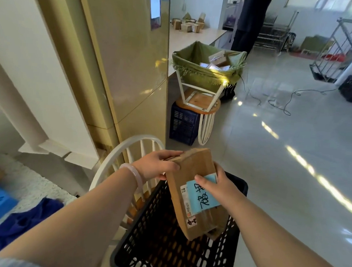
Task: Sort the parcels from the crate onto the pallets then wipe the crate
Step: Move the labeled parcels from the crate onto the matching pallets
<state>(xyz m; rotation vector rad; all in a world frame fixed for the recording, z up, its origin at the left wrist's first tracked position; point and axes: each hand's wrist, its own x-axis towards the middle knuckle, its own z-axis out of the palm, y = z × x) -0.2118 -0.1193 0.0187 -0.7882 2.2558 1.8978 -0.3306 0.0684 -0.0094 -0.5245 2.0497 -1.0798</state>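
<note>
A dark blue cloth (pixel 21 225) lies left of the black crate (pixel 155 225). Above the crate, the left hand (pixel 158 165) grips the upper corner of a flat brown cardboard parcel (pixel 191 169), fingers curled over its edge. The parcel is held on end, tilted, over the crate's opening. The right hand (pixel 219 187) clasps the parcel's right side, thumb pressed on its blue label (pixel 202 194).
</note>
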